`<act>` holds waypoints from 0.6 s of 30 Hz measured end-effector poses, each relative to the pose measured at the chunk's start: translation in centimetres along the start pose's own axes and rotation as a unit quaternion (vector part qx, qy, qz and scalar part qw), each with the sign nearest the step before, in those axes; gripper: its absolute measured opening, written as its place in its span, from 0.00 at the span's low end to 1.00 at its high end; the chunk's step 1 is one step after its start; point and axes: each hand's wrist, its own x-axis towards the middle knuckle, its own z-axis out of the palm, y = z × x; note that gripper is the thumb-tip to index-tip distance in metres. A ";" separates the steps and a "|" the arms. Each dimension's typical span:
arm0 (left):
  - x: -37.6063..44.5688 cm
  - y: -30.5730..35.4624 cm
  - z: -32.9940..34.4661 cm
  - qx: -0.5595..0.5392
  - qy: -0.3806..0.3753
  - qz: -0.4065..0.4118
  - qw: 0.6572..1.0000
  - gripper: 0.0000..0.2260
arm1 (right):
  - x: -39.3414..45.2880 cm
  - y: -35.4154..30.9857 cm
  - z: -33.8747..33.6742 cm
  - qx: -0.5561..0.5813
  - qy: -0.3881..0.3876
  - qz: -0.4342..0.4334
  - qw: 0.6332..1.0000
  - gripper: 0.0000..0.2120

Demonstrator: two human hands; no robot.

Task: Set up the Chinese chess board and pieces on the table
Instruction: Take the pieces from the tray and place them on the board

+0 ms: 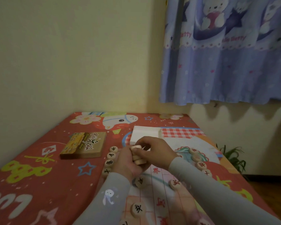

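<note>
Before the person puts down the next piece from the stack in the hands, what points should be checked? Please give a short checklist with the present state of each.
1. Stack of pieces secure in the left hand: ok, fingers curl round it.
2. Right hand has a grip on the top piece: ok, fingertips pinch it.
3. Board lies flat on the table: cannot tell, arms hide much of it.
4. Left column of black pieces in a tidy line: ok.
5. Red pieces on the right in a line: ok.
6. White tray emptied of pieces: ok, none visible in it.
</note>
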 end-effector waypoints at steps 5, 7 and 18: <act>-1.4 -1.0 -0.3 -0.015 -0.010 -0.007 1.000 0.06 | -1.7 -0.6 0.6 0.109 0.043 0.016 0.993 0.07; -1.9 -1.1 -0.4 -0.020 -0.022 -0.008 1.000 0.11 | -2.2 -0.7 0.4 0.158 0.065 0.026 0.985 0.12; -4.8 0.8 -3.1 -0.062 -0.029 -0.009 0.998 0.12 | -5.4 0.3 -0.8 0.192 0.081 0.051 0.977 0.23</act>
